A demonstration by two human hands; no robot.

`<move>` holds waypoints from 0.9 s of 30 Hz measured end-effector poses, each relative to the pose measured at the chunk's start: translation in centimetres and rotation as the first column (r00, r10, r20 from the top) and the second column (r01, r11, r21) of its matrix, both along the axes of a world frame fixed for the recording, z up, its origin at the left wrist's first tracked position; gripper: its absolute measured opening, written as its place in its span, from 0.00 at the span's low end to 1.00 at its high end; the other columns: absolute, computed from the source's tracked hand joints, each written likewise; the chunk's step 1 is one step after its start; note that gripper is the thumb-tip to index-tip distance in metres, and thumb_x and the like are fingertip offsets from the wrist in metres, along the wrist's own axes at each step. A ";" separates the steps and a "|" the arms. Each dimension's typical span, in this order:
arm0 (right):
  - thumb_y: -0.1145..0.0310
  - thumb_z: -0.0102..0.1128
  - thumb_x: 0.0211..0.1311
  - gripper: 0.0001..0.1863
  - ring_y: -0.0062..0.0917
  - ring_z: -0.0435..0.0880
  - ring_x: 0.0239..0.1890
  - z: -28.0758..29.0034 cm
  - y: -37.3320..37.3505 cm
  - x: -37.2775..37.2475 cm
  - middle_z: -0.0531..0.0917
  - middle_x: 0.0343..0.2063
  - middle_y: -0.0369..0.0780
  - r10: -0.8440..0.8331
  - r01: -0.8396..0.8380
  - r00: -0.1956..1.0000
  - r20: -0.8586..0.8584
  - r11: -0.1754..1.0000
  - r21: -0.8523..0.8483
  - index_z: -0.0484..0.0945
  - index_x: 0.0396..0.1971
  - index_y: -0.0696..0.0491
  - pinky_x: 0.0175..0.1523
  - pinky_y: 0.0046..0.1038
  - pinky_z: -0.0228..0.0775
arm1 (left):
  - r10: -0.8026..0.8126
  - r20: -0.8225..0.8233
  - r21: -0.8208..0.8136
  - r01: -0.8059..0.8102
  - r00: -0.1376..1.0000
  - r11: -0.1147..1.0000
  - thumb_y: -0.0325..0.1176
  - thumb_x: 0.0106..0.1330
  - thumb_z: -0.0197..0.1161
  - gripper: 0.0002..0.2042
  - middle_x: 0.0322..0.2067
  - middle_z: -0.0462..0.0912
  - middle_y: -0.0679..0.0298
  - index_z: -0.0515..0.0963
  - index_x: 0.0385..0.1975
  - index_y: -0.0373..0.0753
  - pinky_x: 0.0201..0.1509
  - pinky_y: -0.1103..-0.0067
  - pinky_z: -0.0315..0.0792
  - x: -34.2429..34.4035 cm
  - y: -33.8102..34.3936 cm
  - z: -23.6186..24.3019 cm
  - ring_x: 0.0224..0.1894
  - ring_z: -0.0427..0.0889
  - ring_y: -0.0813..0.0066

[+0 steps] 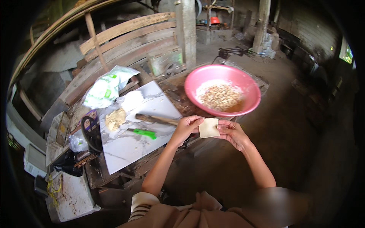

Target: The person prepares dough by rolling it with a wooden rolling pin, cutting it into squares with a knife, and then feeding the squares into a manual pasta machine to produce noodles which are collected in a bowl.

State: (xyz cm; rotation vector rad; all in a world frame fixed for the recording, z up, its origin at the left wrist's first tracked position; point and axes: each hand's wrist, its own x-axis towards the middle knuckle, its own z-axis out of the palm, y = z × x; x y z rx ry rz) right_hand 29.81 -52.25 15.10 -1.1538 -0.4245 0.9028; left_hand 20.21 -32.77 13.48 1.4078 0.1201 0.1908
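Observation:
My left hand (187, 131) and my right hand (232, 135) grip a thin, pale square sheet of dough (208, 128) by opposite sides. Just beyond them a pink basin (248, 86) holds pale, crumbly pieces with white powder. On my left lies a white marbled board (121, 155) bearing a lump of dough (115, 120), a heap of white powder (132, 100), a wooden rod (154, 119) and a green-handled knife (144, 133).
A white-and-green bag (107, 87) and a small clear bag (78, 143) lie beside the board on a rough wooden table (175, 96). Slatted planks (127, 32) and a concrete post (185, 34) stand behind. A concrete floor (285, 67) extends to the right.

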 end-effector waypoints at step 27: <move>0.74 0.60 0.60 0.08 0.08 0.70 0.23 4.6 -5.1 35.9 0.78 0.19 0.30 -0.120 0.187 0.738 0.664 0.982 -0.030 0.74 0.38 0.58 0.28 0.14 0.61 | 0.095 0.314 0.630 -0.282 0.945 0.724 0.31 0.64 0.62 0.07 0.22 0.79 0.66 0.79 0.33 0.33 0.27 0.85 0.67 36.3 -8.7 5.5 0.25 0.72 0.90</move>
